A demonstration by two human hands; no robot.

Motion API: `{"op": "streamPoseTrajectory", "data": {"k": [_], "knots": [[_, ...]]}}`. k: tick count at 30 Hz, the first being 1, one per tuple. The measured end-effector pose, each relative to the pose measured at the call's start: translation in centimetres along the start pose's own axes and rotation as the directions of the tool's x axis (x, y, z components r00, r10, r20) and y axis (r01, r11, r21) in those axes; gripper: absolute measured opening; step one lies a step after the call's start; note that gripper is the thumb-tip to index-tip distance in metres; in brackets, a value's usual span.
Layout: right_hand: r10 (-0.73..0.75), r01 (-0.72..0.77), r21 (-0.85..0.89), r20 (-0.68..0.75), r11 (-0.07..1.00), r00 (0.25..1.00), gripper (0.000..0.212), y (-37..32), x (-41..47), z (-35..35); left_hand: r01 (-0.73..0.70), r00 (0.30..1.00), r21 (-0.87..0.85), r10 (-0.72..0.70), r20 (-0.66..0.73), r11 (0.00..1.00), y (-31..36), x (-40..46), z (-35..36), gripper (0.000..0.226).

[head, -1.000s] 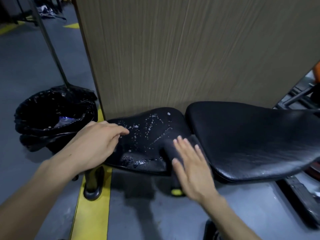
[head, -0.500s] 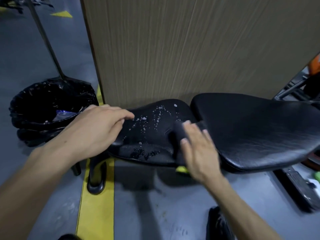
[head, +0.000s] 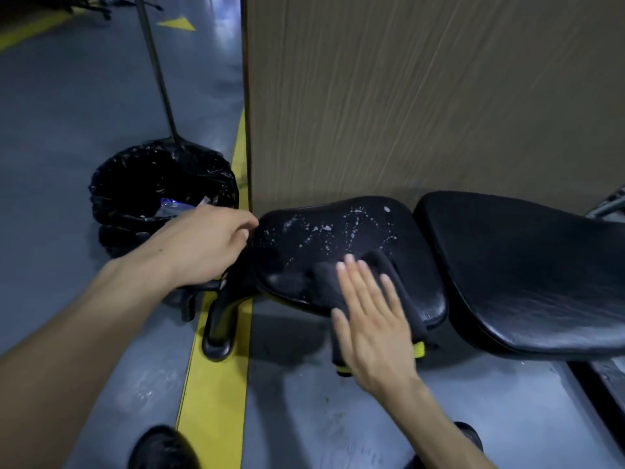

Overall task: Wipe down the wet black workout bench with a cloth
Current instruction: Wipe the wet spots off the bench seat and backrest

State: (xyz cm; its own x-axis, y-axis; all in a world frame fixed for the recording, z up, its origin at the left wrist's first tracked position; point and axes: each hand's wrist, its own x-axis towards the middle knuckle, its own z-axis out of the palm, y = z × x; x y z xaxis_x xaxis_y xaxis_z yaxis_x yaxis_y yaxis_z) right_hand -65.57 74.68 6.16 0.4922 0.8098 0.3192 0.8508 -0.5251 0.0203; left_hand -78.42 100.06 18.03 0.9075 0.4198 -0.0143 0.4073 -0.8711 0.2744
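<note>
The black workout bench has a small seat pad (head: 341,231) speckled with water drops and a long back pad (head: 521,272) to its right. A dark cloth (head: 324,282) lies over the seat pad's near edge and hangs down its front. My right hand (head: 372,319) presses flat on the cloth, fingers spread and pointing away from me. My left hand (head: 206,245) grips the left end of the seat pad, fingers curled over its edge.
A bin with a black liner (head: 162,194) stands left of the bench, a thin metal pole (head: 159,72) rising behind it. A tall wood-grain panel (head: 422,96) backs the bench. A yellow floor stripe (head: 216,384) runs under the bench foot (head: 220,336). My shoes show at the bottom.
My right hand with the cloth has slid back toward the near edge of the seat pad. My left hand shifted to the pad's left end. The camera moved back and right.
</note>
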Motion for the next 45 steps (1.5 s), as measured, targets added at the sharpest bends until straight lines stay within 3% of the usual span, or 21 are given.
{"op": "streamPoseTrajectory", "data": {"k": [4,10,13,21,26,30,32,35,37,41,45], "knots": [[0.13,-0.132,-0.039,-0.045,0.991,0.991,0.063,0.0,-2.5,0.3,0.099,0.986,0.079,-0.108,0.13,0.992,-2.0,-0.5,0.6,0.037],[-0.165,0.165,-0.027,0.02,0.986,0.986,0.068,-8.1,4.3,2.7,0.143,0.978,0.082,-0.153,0.144,0.986,-3.8,-1.1,-0.6,0.041],[-0.226,0.227,-0.001,0.069,0.974,0.972,0.065,-9.4,9.2,1.9,0.138,0.985,0.052,-0.143,0.098,0.989,-3.3,-0.6,-1.0,0.038],[-0.302,0.308,-0.062,0.094,0.949,0.949,0.067,-4.7,0.8,1.8,0.168,0.979,-0.012,-0.165,0.116,0.986,-4.3,-0.8,-1.1,0.04],[-0.305,0.3,0.059,0.141,0.952,0.942,0.061,-9.1,9.2,1.5,0.197,0.979,-0.034,-0.195,0.052,0.98,-5.0,-0.9,-1.9,0.038],[-0.189,0.156,0.128,0.319,0.979,0.929,0.06,-10.3,18.7,1.6,0.217,0.976,-0.067,-0.215,0.034,0.974,-5.1,-0.8,-2.0,0.038],[-0.195,0.168,0.117,0.286,0.979,0.938,0.063,-10.4,17.8,1.8,0.209,0.978,-0.079,-0.207,0.034,0.975,-5.1,-0.6,-2.0,0.038],[-0.316,0.298,0.122,0.188,0.947,0.93,0.065,-10.3,10.4,0.5,0.196,0.981,-0.09,-0.194,0.026,0.976,-5.1,-0.2,-2.1,0.037],[-0.375,0.354,0.134,0.206,0.926,0.904,0.065,-9.8,8.5,0.3,0.21,0.978,-0.095,-0.208,0.026,0.973,-5.3,0.3,-2.2,0.037],[-0.325,0.283,0.186,0.266,0.941,0.907,0.066,-9.8,15.9,1.1,0.226,0.974,-0.114,-0.225,0.022,0.967,-5.2,1.1,-2.1,0.038],[-0.137,0.061,0.202,0.388,0.977,0.911,0.053,-7.8,22.8,2.5,0.223,0.975,-0.116,-0.219,0.042,0.968,-5.1,1.2,-1.8,0.037]]}}
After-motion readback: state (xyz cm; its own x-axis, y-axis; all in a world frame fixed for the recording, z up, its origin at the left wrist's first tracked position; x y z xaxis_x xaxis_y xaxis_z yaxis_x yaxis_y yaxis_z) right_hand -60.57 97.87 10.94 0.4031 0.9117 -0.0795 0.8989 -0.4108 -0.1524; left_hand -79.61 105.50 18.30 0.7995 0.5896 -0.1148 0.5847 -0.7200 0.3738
